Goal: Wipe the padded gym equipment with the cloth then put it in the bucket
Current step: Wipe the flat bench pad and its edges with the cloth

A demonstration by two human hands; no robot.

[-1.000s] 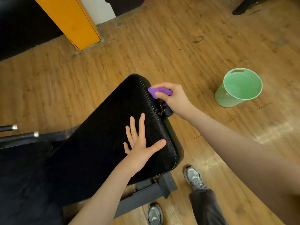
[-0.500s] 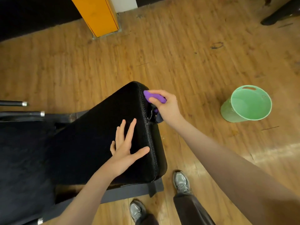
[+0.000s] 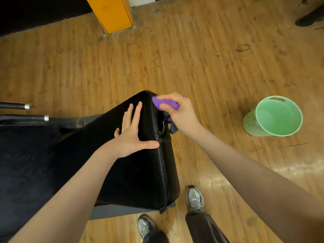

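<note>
Purple cloth (image 3: 165, 104) sits bunched in the right hand (image 3: 178, 113), whose fingers curl round it and press it against the far right corner of the black padded bench (image 3: 136, 172), on its side face just below the stitched seam. The left hand (image 3: 130, 137) lies flat on the pad's top near that same edge, fingers straight and spread, thumb reaching to the seam, holding nothing. The cloth looks soft, light and limp, so it should fold to the pad's rounded corner and is best kept wadded in the palm rather than held by one loose end; a dark part hanging below the hand may be more of it or a bench fitting, the blur leaves that unclear. The textured vinyl should give a little under pressure. The green bucket (image 3: 249, 123) stands tilted on the wooden floor (image 3: 192, 58), well apart to the right, its mouth open toward the person.
</note>
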